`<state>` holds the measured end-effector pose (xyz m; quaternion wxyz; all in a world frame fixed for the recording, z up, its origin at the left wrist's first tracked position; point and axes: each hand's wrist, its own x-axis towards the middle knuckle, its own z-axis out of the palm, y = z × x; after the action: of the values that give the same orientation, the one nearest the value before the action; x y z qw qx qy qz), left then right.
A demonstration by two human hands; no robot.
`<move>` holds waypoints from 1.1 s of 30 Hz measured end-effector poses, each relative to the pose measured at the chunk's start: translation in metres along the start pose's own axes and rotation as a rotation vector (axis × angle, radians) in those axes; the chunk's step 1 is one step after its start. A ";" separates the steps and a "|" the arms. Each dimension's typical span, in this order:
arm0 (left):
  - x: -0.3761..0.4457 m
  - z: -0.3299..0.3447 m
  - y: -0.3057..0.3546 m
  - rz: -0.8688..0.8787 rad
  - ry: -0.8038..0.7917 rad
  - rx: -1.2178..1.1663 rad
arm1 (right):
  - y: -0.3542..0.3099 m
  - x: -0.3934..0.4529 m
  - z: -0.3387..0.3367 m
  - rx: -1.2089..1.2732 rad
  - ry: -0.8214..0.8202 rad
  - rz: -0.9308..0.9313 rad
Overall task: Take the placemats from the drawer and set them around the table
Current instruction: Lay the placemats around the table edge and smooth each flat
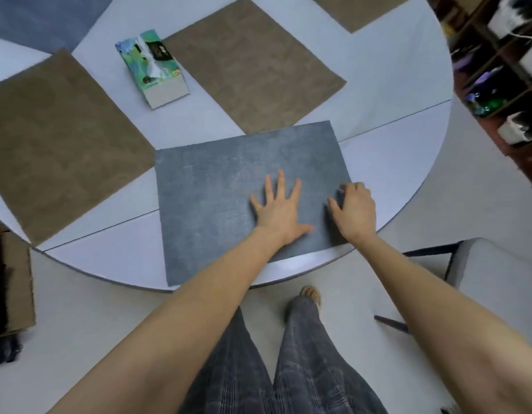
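Note:
A grey-blue placemat [217, 192] lies flat on the round white table [109, 258], near its front edge. My left hand [281, 210] rests on the mat with fingers spread and palm down. My right hand [354, 212] sits at the mat's right edge, fingers curled over that edge. Brown placemats lie on the table at the left [55, 141], in the middle [255, 64] and at the far right top [357, 10]. Another grey-blue placemat [43, 19] lies at the far left top.
A green tissue box [152, 67] stands between the brown mats. A grey chair [491, 270] is at the right, a cardboard box [10, 285] at the left on the floor, and dark shelves [503, 64] at the upper right. My legs stand below the table edge.

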<state>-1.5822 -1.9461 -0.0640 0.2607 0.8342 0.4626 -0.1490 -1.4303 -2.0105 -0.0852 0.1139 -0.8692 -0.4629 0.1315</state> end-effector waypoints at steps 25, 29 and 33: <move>0.036 0.043 0.072 -0.262 -0.031 -0.035 | 0.077 0.049 -0.023 0.158 -0.347 0.126; 0.033 0.043 0.071 -0.241 0.012 -0.055 | 0.078 0.045 -0.023 0.158 -0.307 0.124; 0.011 0.044 0.049 -0.239 0.308 -0.110 | 0.061 0.022 -0.007 0.020 -0.049 -0.152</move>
<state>-1.5345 -1.9847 -0.0906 0.2122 0.7709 0.6001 -0.0239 -1.3690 -2.0258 -0.1006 0.1209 -0.8269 -0.5287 0.1485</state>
